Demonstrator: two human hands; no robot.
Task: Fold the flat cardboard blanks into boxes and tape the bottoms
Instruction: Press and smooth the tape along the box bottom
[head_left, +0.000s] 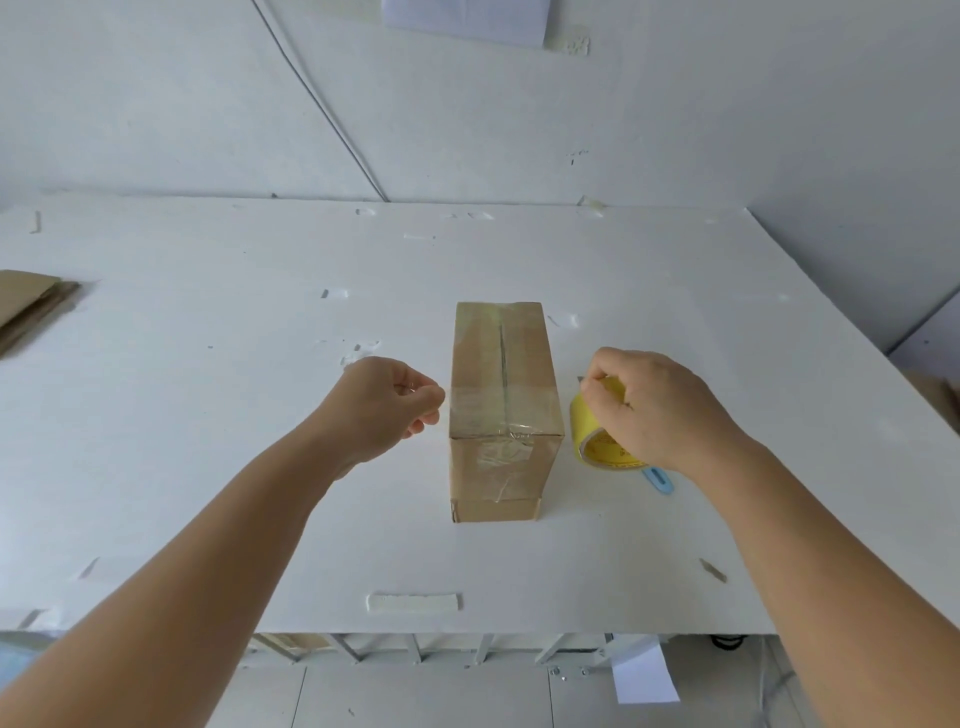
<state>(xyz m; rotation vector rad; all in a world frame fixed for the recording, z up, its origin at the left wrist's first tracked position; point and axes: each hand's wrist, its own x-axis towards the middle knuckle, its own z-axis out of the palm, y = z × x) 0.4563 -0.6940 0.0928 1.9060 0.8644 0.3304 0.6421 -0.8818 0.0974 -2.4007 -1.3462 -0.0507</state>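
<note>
Now the left hand (390, 402) pinches the free end of a clear tape strip (480, 402) stretched across the box (501, 415), while the right hand (657, 408) curls round the yellow tape roll (597, 441) — keep it taut, lower it squarely, then rub it down. Mid-table (208, 467), the box stands seam-up — its long axis running near to far, with flat blanks (31, 306) far left.

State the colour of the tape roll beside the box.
Yellow; the tape roll shows best in the head view.
</note>
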